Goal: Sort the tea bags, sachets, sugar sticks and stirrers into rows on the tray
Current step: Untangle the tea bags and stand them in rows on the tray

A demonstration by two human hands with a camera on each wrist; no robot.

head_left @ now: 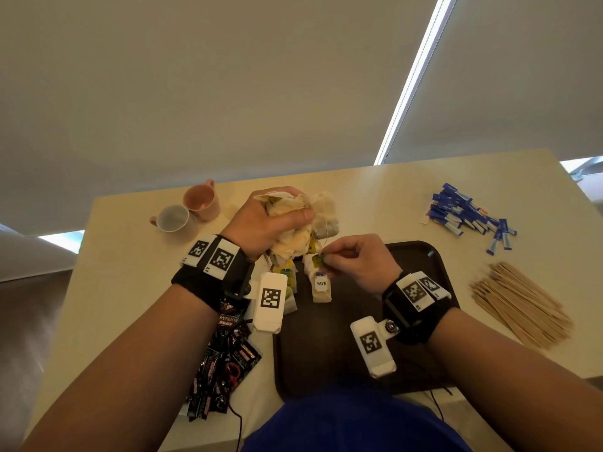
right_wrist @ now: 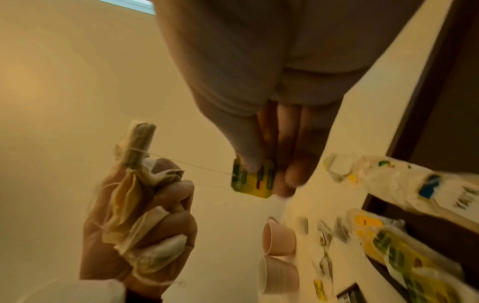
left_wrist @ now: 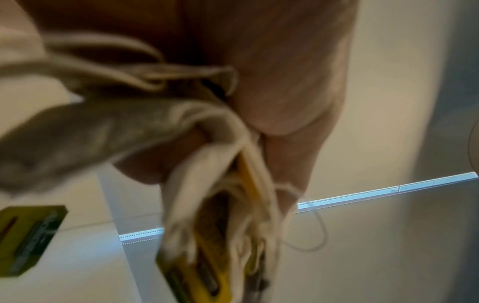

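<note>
Left hand (head_left: 261,220): fingers curled tight round a crumpled bunch of pale paper tea bags (head_left: 303,223) with strings and yellow-green tags, held up just beyond the far left corner of the dark brown plastic tray (head_left: 421,262).
Right hand (head_left: 355,259): thumb and fingertips pinch a small yellow-green paper tag (right_wrist: 252,179) over the tray's far left part; its thin string runs back to the held bunch.
Tea bags laid down: a beige bag with a white "YATÉ" label (head_left: 321,288) lies flat on the tray's left part, and a bag with a yellow-green wrapper (head_left: 287,275) lies at the tray's left rim, partly hidden by the wrist camera.
Sachets: a heap of black printed coffee sachets (head_left: 225,360) lies on the cream table (head_left: 130,288), just left of the tray.
Sugar sticks: a loose pile of blue-and-white paper sugar sticks (head_left: 470,216) lies on the table beyond the tray's far right corner.
Stirrers: a bundle of flat wooden stirrers (head_left: 522,301) lies on the table right of the tray.
Cups: a pink mug (head_left: 200,202) and a pink mug with a pale inside (head_left: 171,218) touch each other, well left of and beyond the tray.
</note>
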